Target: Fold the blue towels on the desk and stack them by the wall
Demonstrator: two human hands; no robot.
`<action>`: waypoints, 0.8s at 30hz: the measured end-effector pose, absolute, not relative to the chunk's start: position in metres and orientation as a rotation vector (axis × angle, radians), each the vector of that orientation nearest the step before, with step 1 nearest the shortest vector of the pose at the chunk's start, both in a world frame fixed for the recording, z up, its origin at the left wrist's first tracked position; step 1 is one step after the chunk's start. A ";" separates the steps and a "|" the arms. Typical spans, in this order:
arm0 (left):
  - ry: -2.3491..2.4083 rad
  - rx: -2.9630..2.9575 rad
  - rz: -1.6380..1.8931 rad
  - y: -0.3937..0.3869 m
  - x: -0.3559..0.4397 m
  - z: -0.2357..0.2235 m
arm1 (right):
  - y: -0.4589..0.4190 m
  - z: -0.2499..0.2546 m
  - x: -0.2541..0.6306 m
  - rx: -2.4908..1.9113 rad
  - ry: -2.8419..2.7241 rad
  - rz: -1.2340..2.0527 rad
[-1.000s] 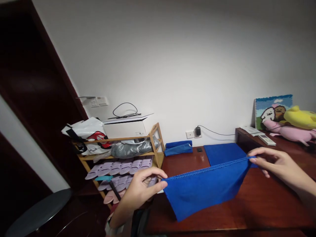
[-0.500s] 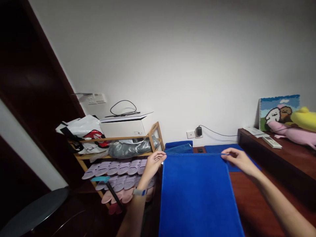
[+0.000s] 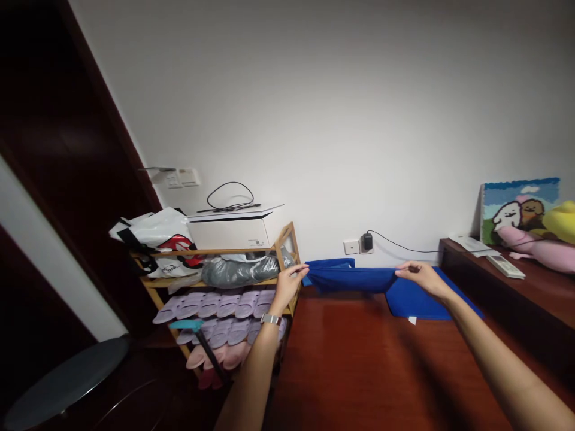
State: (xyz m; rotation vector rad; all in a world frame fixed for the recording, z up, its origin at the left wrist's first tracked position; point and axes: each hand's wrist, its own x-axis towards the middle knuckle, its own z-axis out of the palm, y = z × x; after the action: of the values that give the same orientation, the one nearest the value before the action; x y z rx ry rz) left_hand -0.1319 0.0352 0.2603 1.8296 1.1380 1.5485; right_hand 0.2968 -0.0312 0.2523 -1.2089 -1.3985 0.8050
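Observation:
A blue towel (image 3: 353, 280) hangs stretched between my two hands above the far part of the wooden table (image 3: 341, 365). My left hand (image 3: 290, 287) pinches its left corner between thumb and fingers. The opposite corner is pinched by my right hand (image 3: 421, 279). Only a narrow band of the towel shows; the rest is hidden from this angle. Beyond it, against the wall, lies a bundled blue cloth (image 3: 330, 262), partly covered. To the right a flat, folded blue cloth (image 3: 431, 302) with a small white tag rests on the table, below my right hand.
A wooden rack (image 3: 287, 239) at the left holds rows of slippers (image 3: 209, 304), a white box (image 3: 229, 232) and bags. On the right, a raised dark ledge (image 3: 476, 281) carries a remote (image 3: 505, 267) and plush toys. A plugged-in adapter (image 3: 367, 241) sits on the wall.
The towel, which hung toward me as a broad sheet, has swung away and down to a narrow band, uncovering the tabletop. Both hands keep their corners and have come slightly closer together.

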 end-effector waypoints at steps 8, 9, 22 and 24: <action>0.876 1.698 1.783 0.036 -0.107 0.328 | -0.039 0.310 0.287 -1.010 -1.136 0.578; 0.868 1.689 1.787 0.038 -0.105 0.330 | -0.041 0.312 0.285 -1.001 -1.132 0.558; 0.853 1.670 1.791 0.026 -0.107 0.334 | -0.058 0.314 0.294 -0.938 -1.133 0.568; 0.855 1.675 1.782 0.023 -0.106 0.337 | -0.057 0.314 0.294 -0.934 -1.124 0.574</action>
State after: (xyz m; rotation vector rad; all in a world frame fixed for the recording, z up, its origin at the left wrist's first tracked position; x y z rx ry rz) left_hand -0.1062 0.0233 0.3375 1.6751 0.8550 1.7819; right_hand 0.2943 -0.0574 0.3144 -0.9338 -1.1245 0.5738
